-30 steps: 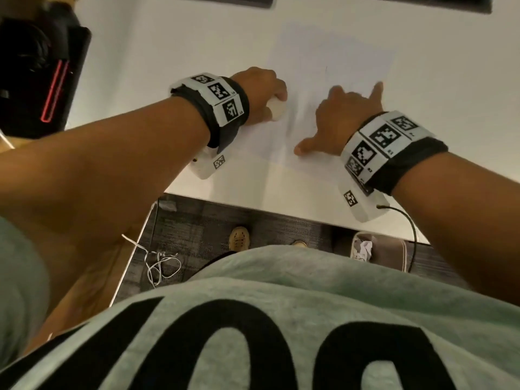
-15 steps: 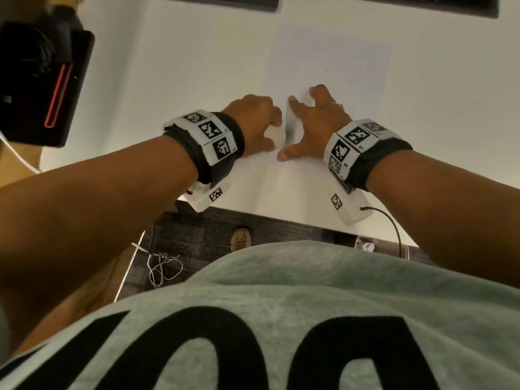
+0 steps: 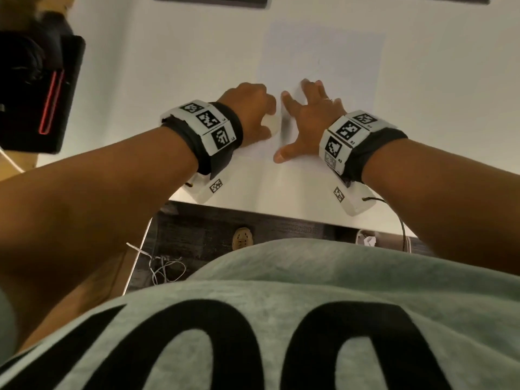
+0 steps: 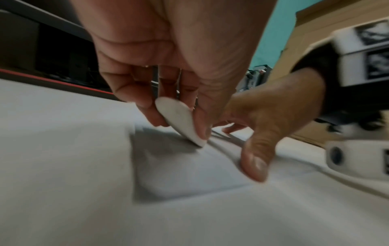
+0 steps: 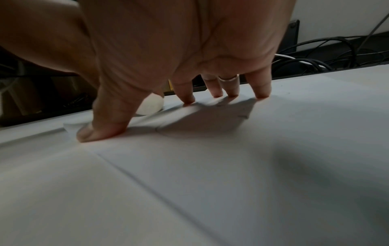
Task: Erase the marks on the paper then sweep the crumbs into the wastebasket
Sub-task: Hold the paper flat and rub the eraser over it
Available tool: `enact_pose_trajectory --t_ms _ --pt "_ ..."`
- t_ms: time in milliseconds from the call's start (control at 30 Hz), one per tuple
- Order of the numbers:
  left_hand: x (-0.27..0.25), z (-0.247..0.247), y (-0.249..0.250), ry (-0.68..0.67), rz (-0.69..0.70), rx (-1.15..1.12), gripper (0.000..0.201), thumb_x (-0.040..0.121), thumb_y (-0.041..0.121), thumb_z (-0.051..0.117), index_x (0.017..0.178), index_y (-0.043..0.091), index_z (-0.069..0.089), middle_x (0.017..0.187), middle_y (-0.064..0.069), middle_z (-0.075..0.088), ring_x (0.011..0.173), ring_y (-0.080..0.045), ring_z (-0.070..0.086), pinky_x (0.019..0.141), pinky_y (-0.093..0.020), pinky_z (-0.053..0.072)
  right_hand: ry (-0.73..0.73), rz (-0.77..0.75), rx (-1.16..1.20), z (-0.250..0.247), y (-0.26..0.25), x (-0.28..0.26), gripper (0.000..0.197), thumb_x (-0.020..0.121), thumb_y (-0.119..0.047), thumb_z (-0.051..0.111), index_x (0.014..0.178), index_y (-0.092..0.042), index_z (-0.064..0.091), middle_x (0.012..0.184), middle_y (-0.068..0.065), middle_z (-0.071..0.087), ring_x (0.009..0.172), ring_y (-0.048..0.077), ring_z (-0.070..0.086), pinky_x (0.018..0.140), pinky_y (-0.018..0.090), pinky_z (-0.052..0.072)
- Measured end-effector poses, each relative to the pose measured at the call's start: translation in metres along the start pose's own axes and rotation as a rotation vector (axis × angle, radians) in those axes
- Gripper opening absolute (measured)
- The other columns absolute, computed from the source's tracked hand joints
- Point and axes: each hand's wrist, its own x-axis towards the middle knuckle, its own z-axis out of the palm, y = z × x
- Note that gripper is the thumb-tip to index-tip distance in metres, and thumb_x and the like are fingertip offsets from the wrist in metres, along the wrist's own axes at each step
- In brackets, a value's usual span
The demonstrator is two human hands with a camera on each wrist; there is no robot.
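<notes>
On the white paper sheet (image 3: 323, 60), left hand (image 3: 247, 108) pinches a white oval eraser (image 4: 181, 121), tip touching paper; right hand (image 3: 306, 119) presses beside it, fingers spread.

Looks like we're in an office: white surface (image 3: 197, 66), tangled cables (image 5: 328, 55) behind it, carpet floor (image 3: 202, 235).

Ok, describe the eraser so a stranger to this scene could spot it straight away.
Start at the white desk and find the sheet of paper lying on it. At the paper's left edge, the left hand pinches a small white eraser, its tip on the sheet. It is a rounded, thick lump, unlike the flat paper, and the right hand beside it holds nothing.
</notes>
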Motion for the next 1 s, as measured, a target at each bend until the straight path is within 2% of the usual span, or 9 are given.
enact_pose_trajectory --t_ms 100,233,367,533,667,800,1000 --pt "-0.005 0.003 0.000 -0.044 0.029 0.044 0.046 0.084 0.032 0.064 0.126 0.014 0.055 0.123 -0.011 0.051 0.113 -0.032 0.049 0.085 -0.037 0.039 0.004 -0.005 0.001 0.000 -0.001 0.000 0.129 0.060 -0.074 0.072 0.154 -0.028 -0.004 0.161 0.011 -0.013 0.148 0.036 -0.013 0.116 0.060 0.009" --pt "0.002 -0.003 0.002 0.023 -0.022 0.013 0.046 0.085 0.031 0.063 0.127 0.015 0.054 0.124 -0.011 0.050 0.117 -0.032 0.046 0.090 -0.038 0.038 -0.005 -0.002 0.005 0.000 0.000 0.000 0.128 0.061 -0.074 0.071 0.154 -0.028 -0.004 0.161 0.012 -0.014 0.148 0.037 -0.013 0.116 0.060 0.009" --pt "-0.006 0.003 -0.003 -0.050 0.014 0.024 0.046 0.083 0.033 0.066 0.124 0.016 0.056 0.120 -0.009 0.052 0.112 -0.030 0.049 0.084 -0.035 0.039 -0.009 -0.004 -0.013 -0.001 0.000 0.002 0.129 0.061 -0.075 0.070 0.154 -0.027 -0.006 0.161 0.012 -0.016 0.148 0.037 -0.013 0.116 0.061 0.008" --pt "-0.001 0.000 0.000 0.017 -0.030 -0.020 0.046 0.084 0.033 0.064 0.126 0.017 0.055 0.122 -0.009 0.051 0.116 -0.030 0.047 0.086 -0.035 0.038 0.001 -0.007 -0.013 0.001 0.002 0.003 0.129 0.061 -0.076 0.069 0.154 -0.027 -0.005 0.161 0.012 -0.015 0.148 0.037 -0.012 0.116 0.061 0.010" --pt "-0.012 0.007 -0.005 -0.068 0.015 0.020 0.046 0.083 0.034 0.065 0.125 0.016 0.056 0.119 -0.009 0.052 0.112 -0.030 0.048 0.080 -0.032 0.036 -0.006 -0.002 -0.027 0.001 0.002 0.006 0.132 0.059 -0.077 0.069 0.154 -0.028 -0.007 0.161 0.012 -0.016 0.148 0.036 -0.012 0.116 0.061 0.011" --pt "-0.003 0.001 -0.001 0.010 -0.023 -0.018 0.045 0.084 0.032 0.064 0.125 0.017 0.055 0.121 -0.009 0.051 0.114 -0.030 0.047 0.084 -0.033 0.036 0.000 -0.005 -0.018 0.003 0.002 0.005 0.133 0.057 -0.078 0.070 0.154 -0.028 -0.006 0.161 0.012 -0.016 0.148 0.036 -0.013 0.115 0.061 0.009" --pt "-0.007 0.005 -0.005 -0.048 -0.013 -0.003 0.045 0.083 0.034 0.065 0.124 0.018 0.056 0.119 -0.008 0.052 0.112 -0.029 0.049 0.081 -0.032 0.036 0.011 -0.010 -0.025 0.003 0.003 0.007 0.134 0.056 -0.079 0.070 0.154 -0.027 -0.005 0.161 0.011 -0.014 0.148 0.036 -0.012 0.115 0.061 0.010"
